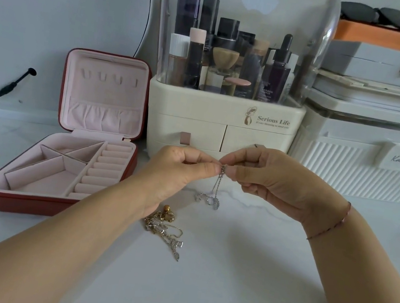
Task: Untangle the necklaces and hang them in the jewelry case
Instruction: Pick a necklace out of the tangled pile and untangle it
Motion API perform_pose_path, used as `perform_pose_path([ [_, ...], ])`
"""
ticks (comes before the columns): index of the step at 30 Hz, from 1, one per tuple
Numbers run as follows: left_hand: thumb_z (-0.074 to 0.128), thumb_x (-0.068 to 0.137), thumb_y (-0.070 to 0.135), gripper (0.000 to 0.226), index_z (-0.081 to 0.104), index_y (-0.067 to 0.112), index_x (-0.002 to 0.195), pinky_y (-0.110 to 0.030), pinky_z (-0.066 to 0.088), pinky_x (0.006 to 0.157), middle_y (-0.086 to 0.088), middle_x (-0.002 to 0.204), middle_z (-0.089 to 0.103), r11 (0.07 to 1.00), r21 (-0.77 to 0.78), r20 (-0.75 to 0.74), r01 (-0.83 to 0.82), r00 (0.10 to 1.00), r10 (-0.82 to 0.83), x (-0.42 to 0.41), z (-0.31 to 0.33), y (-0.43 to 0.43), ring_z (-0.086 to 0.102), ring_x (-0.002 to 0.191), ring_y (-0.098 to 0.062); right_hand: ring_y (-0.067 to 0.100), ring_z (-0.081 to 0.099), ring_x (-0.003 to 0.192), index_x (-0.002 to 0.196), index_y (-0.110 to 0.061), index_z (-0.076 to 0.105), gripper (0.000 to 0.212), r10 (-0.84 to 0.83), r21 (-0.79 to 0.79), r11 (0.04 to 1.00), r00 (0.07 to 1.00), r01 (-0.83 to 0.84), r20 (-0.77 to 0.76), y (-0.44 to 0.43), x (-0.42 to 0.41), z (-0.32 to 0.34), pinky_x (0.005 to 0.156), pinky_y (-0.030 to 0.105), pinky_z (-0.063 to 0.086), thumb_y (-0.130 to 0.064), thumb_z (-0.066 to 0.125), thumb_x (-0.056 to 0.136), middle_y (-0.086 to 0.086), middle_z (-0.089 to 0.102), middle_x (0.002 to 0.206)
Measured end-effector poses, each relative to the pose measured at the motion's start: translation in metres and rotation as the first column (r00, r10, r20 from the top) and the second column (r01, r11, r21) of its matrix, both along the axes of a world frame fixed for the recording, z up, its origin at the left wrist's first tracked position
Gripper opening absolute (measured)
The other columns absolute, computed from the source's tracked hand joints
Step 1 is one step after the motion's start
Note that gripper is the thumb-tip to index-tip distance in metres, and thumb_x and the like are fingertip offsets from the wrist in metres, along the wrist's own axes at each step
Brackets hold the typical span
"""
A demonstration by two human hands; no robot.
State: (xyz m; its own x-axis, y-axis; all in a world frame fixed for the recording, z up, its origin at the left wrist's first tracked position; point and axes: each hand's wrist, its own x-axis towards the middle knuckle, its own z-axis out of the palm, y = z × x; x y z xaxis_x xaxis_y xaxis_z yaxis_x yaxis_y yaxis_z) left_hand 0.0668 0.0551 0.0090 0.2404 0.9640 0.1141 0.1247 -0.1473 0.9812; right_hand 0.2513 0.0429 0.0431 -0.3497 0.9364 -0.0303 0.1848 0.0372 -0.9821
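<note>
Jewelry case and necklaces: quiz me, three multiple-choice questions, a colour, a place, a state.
1. The jewelry case lining is: A) pink B) black C) blue
2. The gold necklaces lie: A) inside the case B) on the tabletop beside it C) in a drawer
3. The silver necklace is: A) hung on lid hooks B) lying in a compartment C) pinched between left hand and right hand
Answers: A, lid and trays show pink; B, the pile rests by the left wrist; C, fingertips of both pinch its chain.
</note>
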Motion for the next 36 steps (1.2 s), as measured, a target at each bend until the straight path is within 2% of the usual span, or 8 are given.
perform_pose_path([
  [3,0.073,0.080,0.022,0.002,0.073,0.023,0.081,0.001,0.039,0.062,0.017,0.077,0.069,0.999,0.028,-0.007,-0.019,1.000,0.019,0.0003,-0.0014,0.0007,0.058,0.071,0.015,0.007,0.045,0.061,0.081,-0.013,0.073,0.012,-0.016,0.010,1.000,0.999,0.016,0.031,-0.0001,-0.0020,-0.0002,0.058,0.016,0.039,-0.006,0.073,0.071,0.003,0.061,0.074],
  [7,0.072,0.081,0.025,0.006,0.073,0.020,0.086,0.001,0.038,0.060,0.018,0.075,0.068,0.999,0.035,-0.033,-0.029,0.999,0.030,0.0003,-0.0017,0.0022,0.057,0.069,0.015,0.009,0.036,0.059,0.080,-0.009,0.075,0.007,-0.086,0.060,0.995,0.993,0.081,0.077,0.0028,-0.0029,-0.0045,0.055,0.018,0.033,-0.003,0.074,0.076,0.012,0.048,0.086],
  [15,0.064,0.088,0.027,0.009,0.071,0.022,0.087,-0.019,0.042,0.078,0.022,0.067,0.065,0.999,0.035,-0.060,0.017,0.998,-0.015,0.0001,-0.0009,0.0006,0.054,0.069,0.010,0.005,0.037,0.053,0.073,-0.015,0.075,0.008,-0.115,0.116,0.988,0.988,0.102,0.105,0.0034,-0.0051,-0.0062,0.057,0.019,0.034,-0.008,0.075,0.078,-0.004,0.047,0.063],
  [20,0.062,0.090,0.027,0.010,0.070,0.022,0.087,-0.009,0.044,0.068,0.024,0.064,0.064,0.998,0.044,-0.060,0.044,0.997,-0.042,0.0000,-0.0004,0.0006,0.054,0.066,0.012,0.007,0.036,0.053,0.075,-0.012,0.074,0.008,-0.107,0.106,0.990,0.989,0.096,0.102,0.0041,-0.0050,-0.0066,0.054,0.018,0.033,-0.007,0.072,0.081,-0.001,0.043,0.064],
  [22,0.061,0.090,0.026,0.012,0.070,0.018,0.089,-0.008,0.044,0.066,0.019,0.070,0.065,0.999,0.018,-0.026,0.051,0.998,-0.050,0.0004,-0.0010,0.0008,0.056,0.069,0.009,0.007,0.032,0.051,0.075,-0.007,0.072,0.010,-0.071,0.091,0.994,0.992,0.062,0.100,0.0038,-0.0060,-0.0052,0.050,0.017,0.029,-0.005,0.068,0.084,0.000,0.039,0.059],
  [25,0.061,0.090,0.025,0.024,0.070,0.006,0.099,-0.020,0.046,0.074,-0.002,0.093,0.067,0.997,-0.053,0.041,0.059,0.998,-0.057,0.0014,-0.0040,0.0029,0.058,0.084,-0.006,0.009,0.029,0.051,0.069,0.001,0.059,0.021,-0.030,0.064,0.998,0.993,0.022,0.113,0.0042,-0.0059,-0.0051,0.050,0.016,0.029,-0.008,0.066,0.086,0.002,0.035,0.059],
  [30,0.054,0.094,0.021,0.023,0.068,0.003,0.093,-0.021,0.045,0.068,-0.003,0.084,0.063,0.981,-0.124,0.140,0.150,0.981,-0.133,0.0057,-0.0045,0.0009,0.059,0.077,-0.007,0.008,0.030,0.052,0.067,-0.003,0.052,0.023,-0.015,0.008,1.000,0.995,0.014,0.102,0.0019,-0.0061,-0.0033,0.062,0.022,0.029,-0.010,0.064,0.085,0.005,0.032,0.061],
  [36,0.053,0.094,0.017,0.024,0.068,-0.001,0.099,-0.024,0.044,0.071,-0.009,0.095,0.064,0.986,-0.109,0.219,0.125,0.971,-0.099,-0.0003,-0.0011,0.0035,0.057,0.084,-0.011,0.009,0.035,0.057,0.067,-0.010,0.055,0.024,-0.032,-0.027,0.999,0.999,0.031,-0.039,0.0008,-0.0019,0.0022,0.052,0.019,0.028,-0.004,0.055,0.090,0.006,0.047,0.070],
])
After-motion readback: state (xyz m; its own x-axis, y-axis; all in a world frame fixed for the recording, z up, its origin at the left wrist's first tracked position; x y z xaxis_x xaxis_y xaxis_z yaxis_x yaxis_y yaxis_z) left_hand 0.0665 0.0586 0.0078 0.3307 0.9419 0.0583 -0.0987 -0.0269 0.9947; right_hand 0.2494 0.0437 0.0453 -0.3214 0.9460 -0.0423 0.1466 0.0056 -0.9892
